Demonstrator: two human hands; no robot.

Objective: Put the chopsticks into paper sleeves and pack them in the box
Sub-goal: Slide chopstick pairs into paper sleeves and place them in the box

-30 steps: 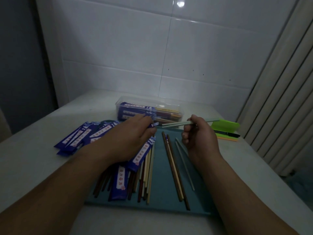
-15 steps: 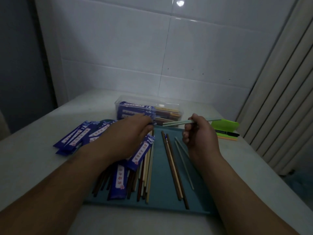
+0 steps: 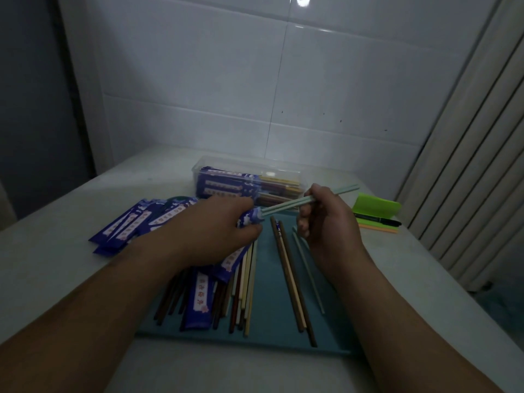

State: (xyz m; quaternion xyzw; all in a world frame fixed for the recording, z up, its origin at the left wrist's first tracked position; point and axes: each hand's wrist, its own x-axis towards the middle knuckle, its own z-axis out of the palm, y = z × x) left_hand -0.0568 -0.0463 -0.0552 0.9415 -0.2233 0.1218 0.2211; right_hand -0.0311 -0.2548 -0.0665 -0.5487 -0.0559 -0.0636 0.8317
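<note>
Mid-frame, the right hand [image 3: 326, 222] holds green chopsticks [image 3: 286, 206] in its grip, tips at the paper sleeve [image 3: 249, 218] the left hand [image 3: 209, 231] pinches. Sticks seem light, stiff, slippery; hold the flimsy sleeve near its mouth.

Wall [image 3: 283, 80]: large glossy white tiles, thin grey joints, a few small dark specks at mid-height.
Glare [image 3: 302, 1]: one bright spot of reflected light on the top tile row; the room is otherwise dim and bluish.
Dark panel [image 3: 28, 95]: flat, grey-blue, left of the wall.
Ribbed panel [image 3: 467, 165]: cream, vertical ribs, right side.
Table [image 3: 56, 265]: pale matt top, reaching back to the wall.
Floor [image 3: 504, 313]: small dark patch, lower right, beside the table.
</note>
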